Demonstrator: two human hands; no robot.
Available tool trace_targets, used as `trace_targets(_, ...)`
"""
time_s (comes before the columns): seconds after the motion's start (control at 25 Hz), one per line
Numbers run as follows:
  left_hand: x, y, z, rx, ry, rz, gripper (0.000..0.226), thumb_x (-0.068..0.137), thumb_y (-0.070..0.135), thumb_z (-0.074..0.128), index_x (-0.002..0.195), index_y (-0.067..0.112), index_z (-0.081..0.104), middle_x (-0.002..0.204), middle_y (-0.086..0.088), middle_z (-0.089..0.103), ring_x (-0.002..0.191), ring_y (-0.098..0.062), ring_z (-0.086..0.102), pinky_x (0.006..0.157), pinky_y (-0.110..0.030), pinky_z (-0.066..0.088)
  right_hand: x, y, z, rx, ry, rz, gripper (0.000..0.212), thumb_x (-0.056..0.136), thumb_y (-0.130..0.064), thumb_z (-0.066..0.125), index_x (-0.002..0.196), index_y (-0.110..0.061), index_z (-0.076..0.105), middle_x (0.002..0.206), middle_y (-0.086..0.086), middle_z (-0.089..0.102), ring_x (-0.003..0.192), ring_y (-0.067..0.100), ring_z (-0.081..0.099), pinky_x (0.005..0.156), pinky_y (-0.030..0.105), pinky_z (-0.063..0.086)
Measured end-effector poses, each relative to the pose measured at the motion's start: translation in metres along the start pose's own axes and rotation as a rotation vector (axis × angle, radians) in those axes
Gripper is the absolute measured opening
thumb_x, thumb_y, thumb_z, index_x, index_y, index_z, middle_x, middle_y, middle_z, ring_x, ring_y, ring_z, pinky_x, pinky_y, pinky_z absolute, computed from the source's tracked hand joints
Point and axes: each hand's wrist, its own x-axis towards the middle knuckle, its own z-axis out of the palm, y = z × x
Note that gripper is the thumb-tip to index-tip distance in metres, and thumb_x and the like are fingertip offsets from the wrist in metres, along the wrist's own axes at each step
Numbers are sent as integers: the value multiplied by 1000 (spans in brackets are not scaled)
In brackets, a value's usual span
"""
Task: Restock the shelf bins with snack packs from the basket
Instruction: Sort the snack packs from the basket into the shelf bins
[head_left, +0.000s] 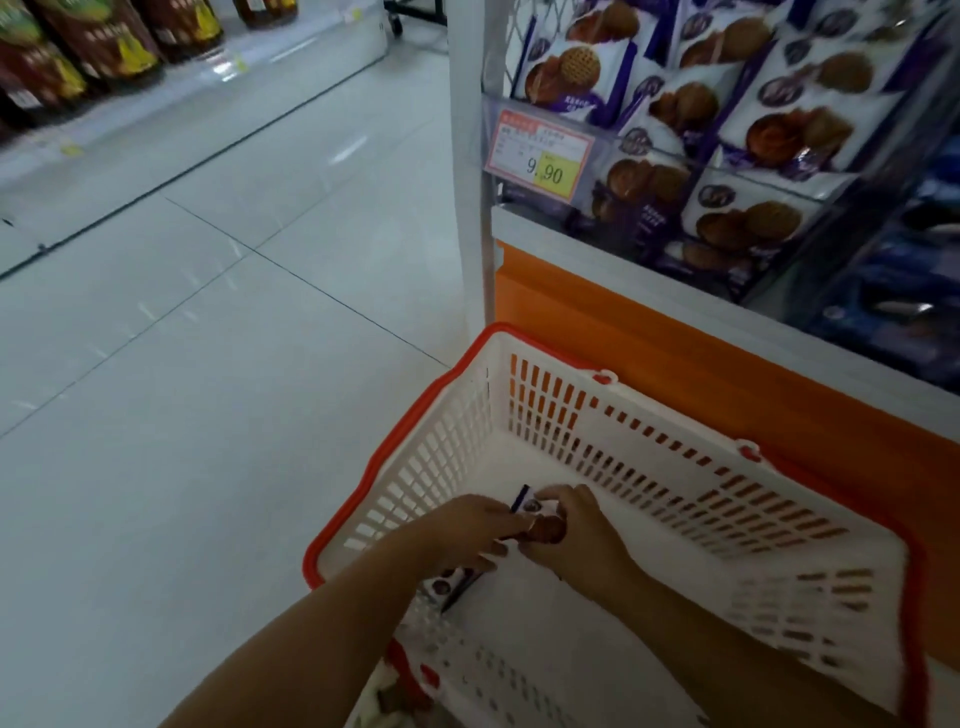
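Observed from my remote station: both hands are down inside the white basket (675, 467), at its near-left corner. The left hand (462, 530) has its fingers curled over the top of a snack pack (535, 512), and the right hand (576, 525) pinches the same pack from the right side, fingers bent around its edge. A dark-edged corner of wrapper (452, 584) shows below the left palm; I cannot tell whether it belongs to that pack or to a second one. First risk: if it is a second pack, it is held only by palm pressure and is likely to drop back into the basket on the lift. Second risk: both hands crowd one glossy film wrapper, so a handover to a single hand could let it slip or crush the biscuits. Third risk: the shelf bin (727, 174), up at far right behind its clear front and the price tag (540, 156), already looks heaped with stocked packs (769, 130). An added pack may slide over the front edge to the floor (208, 364). The view is blurred, so grip detail is uncertain.
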Motion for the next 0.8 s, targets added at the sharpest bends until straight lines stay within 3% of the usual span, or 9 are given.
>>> trace_targets(0.12, -20, 20, 16, -254, 20, 134, 36, 86, 31, 74, 115, 12, 67, 106, -2, 74, 96, -16, 71, 89, -33, 57, -23, -34, -36, 124, 23, -67, 51, 74, -22, 82, 113, -26, 52, 111, -8, 37, 103, 6, 47, 69, 4, 44)
trace_targets(0.2, -36, 34, 24, -324, 49, 235, 29, 88, 23, 71, 116, 17, 66, 103, 2, 75, 95, -14, 72, 88, -32, 58, -41, -50, -57, 226, 79, -61, 49, 78, -20, 79, 116, -32, 50, 120, -10, 39, 115, 10, 44, 71, 8, 48)
trace_targets(0.32, -62, 50, 34, -403, 78, 338, 31, 87, 18, 71, 118, 22, 64, 104, 5, 74, 94, -12, 72, 82, -29, 59, -64, -62, -86, 410, 178, -12, 43, 83, -24, 74, 119, -37, 53, 127, -12, 51, 118, 15, 52, 91, 33, 55)
trace_targets(0.36, -70, 54, 36, -428, 61, 374, 35, 86, 20, 73, 119, 23, 63, 106, 5, 74, 96, -13, 71, 82, -30, 59, -73, -66, -95, 471, 199, 5, 41, 84, -25, 73, 118, -36, 55, 125, -12, 55, 116, 16, 56, 91, 36, 55)
trace_targets(0.52, -92, 64, 46, -456, 12, 481, 39, 84, 23, 75, 120, 27, 62, 110, 6, 72, 99, -14, 70, 77, -28, 58, -103, -81, -115, 684, 192, -24, 36, 86, -19, 70, 120, -28, 61, 116, -11, 67, 100, 11, 66, 61, 16, 56)
trace_targets(0.68, -109, 74, 49, -440, 9, 536, 32, 85, 20, 74, 115, 24, 64, 108, 3, 72, 99, -17, 70, 78, -29, 58, -116, -85, -125, 737, 191, -9, 32, 83, -17, 72, 113, -26, 65, 113, -5, 71, 101, 17, 68, 80, 32, 59)
trace_targets(0.8, -125, 88, 44, -356, 24, 572, 26, 88, 22, 71, 113, 22, 65, 104, 3, 74, 97, -16, 71, 82, -31, 58, -121, -102, -135, 602, 245, -57, 31, 84, -17, 72, 108, -33, 61, 112, -9, 66, 101, 16, 66, 80, 32, 59)
